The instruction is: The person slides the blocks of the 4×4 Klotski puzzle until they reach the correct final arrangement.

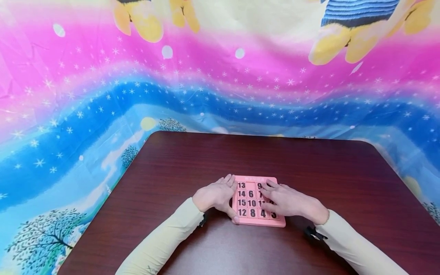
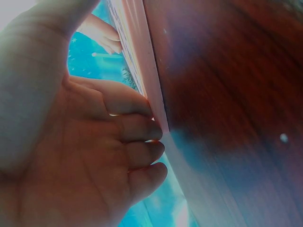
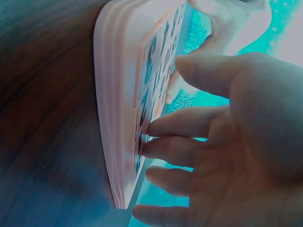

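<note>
A pink number slide puzzle [image 1: 252, 203] lies flat on the table, its black-numbered tiles in rows. The top row has a gap between the 13 and the 9. Along the puzzle's left edge rests my left hand [image 1: 217, 194], fingers extended near the upper corner and thumb at the lower one. In the left wrist view its fingertips [image 2: 154, 130] touch the pink side. My right hand [image 1: 288, 199] reaches over the right-hand columns and hides several tiles. The right wrist view shows its relaxed fingers [image 3: 173, 151] at the tiles, with the thumb [image 3: 203, 71] raised off them.
The dark reddish-brown table [image 1: 192, 160] has rounded far corners. Behind and beside it hangs a cloth backdrop [image 1: 213, 84] in pink and blue with snowflakes and trees. A black strap [image 1: 315, 233] shows below the right wrist.
</note>
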### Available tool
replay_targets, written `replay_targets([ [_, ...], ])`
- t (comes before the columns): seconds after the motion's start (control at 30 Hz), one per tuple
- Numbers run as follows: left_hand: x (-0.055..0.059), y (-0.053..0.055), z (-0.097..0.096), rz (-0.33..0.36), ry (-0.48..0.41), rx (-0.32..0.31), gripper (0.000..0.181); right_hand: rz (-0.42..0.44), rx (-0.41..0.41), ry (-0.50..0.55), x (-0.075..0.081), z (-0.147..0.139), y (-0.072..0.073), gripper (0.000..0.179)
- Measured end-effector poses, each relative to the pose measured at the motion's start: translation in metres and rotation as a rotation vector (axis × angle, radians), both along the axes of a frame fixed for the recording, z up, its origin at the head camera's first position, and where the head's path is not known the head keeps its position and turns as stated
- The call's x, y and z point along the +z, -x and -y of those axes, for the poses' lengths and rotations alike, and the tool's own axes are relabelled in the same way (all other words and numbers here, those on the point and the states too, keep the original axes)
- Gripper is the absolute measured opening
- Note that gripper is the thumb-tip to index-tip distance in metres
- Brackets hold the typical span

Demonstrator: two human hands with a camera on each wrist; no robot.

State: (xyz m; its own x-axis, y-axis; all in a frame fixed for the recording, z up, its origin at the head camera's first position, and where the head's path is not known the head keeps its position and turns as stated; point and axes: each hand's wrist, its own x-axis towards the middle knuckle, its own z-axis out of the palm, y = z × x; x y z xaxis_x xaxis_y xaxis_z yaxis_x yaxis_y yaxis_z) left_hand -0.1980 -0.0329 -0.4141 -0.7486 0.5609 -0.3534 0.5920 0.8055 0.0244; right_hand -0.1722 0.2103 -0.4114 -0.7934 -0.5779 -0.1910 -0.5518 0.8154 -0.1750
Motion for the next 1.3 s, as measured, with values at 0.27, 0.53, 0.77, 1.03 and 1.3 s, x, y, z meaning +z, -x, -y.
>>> replay_targets([
  [0.27,0.0,0.001,0.001,-0.006,-0.002,-0.003,0.13,-0.007,0.005,0.013,0.001,0.005,0.002,0.06],
  [0.53,0.0,0.001,0.0,-0.001,0.001,-0.004,0.129,-0.021,0.028,0.018,-0.001,0.011,0.002,0.059],
  [0.77,0.001,0.001,0.0,0.001,0.003,-0.011,0.128,-0.036,0.061,0.034,-0.004,0.018,0.003,0.059],
  [1.03,0.001,0.001,-0.001,0.001,-0.002,-0.02,0.128,-0.012,0.044,0.028,-0.005,0.023,0.004,0.06],
  [1.3,-0.001,0.0,-0.001,-0.003,-0.003,-0.018,0.129,0.003,0.055,0.032,-0.003,0.022,0.002,0.06],
])
